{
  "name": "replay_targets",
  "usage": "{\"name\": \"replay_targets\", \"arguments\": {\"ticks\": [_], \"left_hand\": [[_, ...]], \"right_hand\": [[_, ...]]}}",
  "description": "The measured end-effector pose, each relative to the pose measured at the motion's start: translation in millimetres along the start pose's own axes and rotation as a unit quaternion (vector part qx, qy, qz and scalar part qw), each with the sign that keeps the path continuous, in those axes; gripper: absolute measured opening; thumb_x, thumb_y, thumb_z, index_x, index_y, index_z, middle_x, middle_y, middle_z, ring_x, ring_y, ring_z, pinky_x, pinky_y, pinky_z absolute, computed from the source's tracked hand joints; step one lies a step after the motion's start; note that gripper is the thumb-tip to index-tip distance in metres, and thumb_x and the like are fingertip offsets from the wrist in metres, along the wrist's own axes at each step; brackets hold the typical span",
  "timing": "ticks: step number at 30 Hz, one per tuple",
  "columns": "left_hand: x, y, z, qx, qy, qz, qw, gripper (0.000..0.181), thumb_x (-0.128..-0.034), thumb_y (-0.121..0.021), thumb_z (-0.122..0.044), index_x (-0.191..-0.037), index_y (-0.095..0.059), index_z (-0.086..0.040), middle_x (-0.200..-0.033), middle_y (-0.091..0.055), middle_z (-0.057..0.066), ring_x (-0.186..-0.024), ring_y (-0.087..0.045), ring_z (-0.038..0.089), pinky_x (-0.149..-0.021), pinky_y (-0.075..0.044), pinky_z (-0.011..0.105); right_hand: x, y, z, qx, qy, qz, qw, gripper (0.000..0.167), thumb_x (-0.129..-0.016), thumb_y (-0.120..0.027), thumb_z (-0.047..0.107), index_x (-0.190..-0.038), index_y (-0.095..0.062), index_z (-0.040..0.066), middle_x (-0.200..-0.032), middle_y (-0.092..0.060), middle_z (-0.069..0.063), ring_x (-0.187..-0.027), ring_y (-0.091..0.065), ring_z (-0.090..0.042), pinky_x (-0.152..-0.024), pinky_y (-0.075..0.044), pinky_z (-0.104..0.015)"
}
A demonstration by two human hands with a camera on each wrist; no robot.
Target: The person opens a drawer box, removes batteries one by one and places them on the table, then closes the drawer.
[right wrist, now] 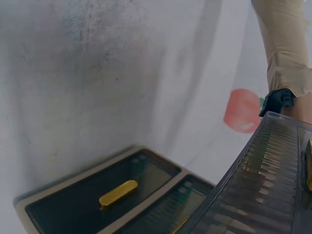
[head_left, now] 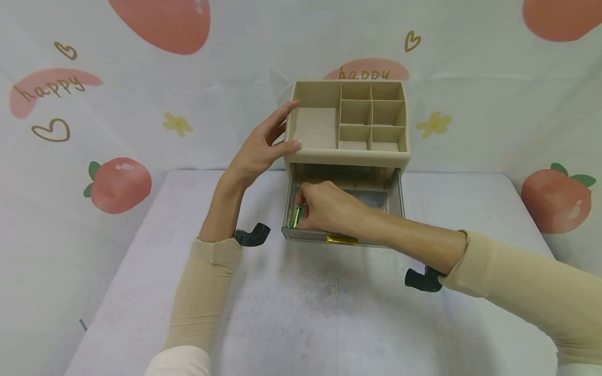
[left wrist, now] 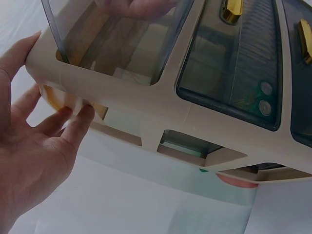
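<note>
A beige desk organizer (head_left: 348,155) stands at the back of the table, its top drawer (head_left: 401,196) pulled out. My left hand (head_left: 258,149) rests against the organizer's left side, thumb and a fingertip over the top rim. In the left wrist view, bent fingers (left wrist: 80,122) touch the side wall. Inside the drawer, at its front left corner, my right hand (head_left: 329,206) pinches a green battery (head_left: 297,216) between thumb and finger. That hand is out of sight in the right wrist view, where the clear drawer front (right wrist: 253,180) shows.
Divided compartments (head_left: 371,112) make up the organizer's top. Below are more drawers with gold handles (right wrist: 118,194); round battery ends (left wrist: 265,97) show through one. Black wrist cameras (head_left: 253,235) sit on both wrists. A fruit-printed cloth (head_left: 235,62) hangs behind the white table (head_left: 329,313).
</note>
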State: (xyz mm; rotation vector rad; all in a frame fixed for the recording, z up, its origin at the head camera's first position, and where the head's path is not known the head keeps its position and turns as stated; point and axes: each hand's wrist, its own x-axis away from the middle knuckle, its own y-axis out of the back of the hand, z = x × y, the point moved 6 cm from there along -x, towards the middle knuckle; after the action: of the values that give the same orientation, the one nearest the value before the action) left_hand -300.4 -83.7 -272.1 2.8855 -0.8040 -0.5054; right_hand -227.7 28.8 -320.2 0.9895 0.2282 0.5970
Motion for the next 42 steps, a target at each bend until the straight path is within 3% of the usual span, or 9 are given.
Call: {"name": "replay_targets", "arguments": {"ticks": [14,26,42], "left_hand": [[0.5,0.3,0.5,0.009,-0.001,-0.003,1.0,0.073,-0.0923,-0.063,-0.001,-0.157,-0.029,-0.008,-0.162,-0.024,0.01,-0.144,-0.032,0.029,-0.104,-0.042,0.037],[1.2,0.6,2.2,0.005,-0.001,-0.002,1.0,0.073,-0.0929,-0.063,-0.002,-0.157,-0.029,-0.009,-0.161,-0.025,0.01,-0.143,-0.034,0.028,-0.101,-0.042,0.036],[0.4,-0.3,1.5,0.0,0.0,-0.003,1.0,0.072,-0.0936,-0.062,-0.002,-0.157,-0.028,-0.009,-0.161,-0.025,0.003,-0.145,-0.031,0.027,-0.104,-0.04,0.038]], "right_hand": [[-1.8,1,0,0.012,0.015,-0.005,0.9998,0.034,-0.075,-0.086,0.016,-0.1,-0.066,0.006,-0.072,-0.063,0.004,-0.068,-0.059,-0.011,-0.072,-0.051,-0.027],[2.6,8,-1,0.001,0.033,0.02,0.9993,0.027,-0.078,-0.08,0.013,-0.1,-0.065,0.008,-0.074,-0.066,0.007,-0.068,-0.062,-0.009,-0.07,-0.051,-0.026],[21.3,25,-6,-0.047,0.06,-0.022,0.9969,0.035,-0.075,-0.084,0.019,-0.103,-0.066,0.009,-0.076,-0.065,0.008,-0.07,-0.062,-0.008,-0.072,-0.052,-0.027]]}}
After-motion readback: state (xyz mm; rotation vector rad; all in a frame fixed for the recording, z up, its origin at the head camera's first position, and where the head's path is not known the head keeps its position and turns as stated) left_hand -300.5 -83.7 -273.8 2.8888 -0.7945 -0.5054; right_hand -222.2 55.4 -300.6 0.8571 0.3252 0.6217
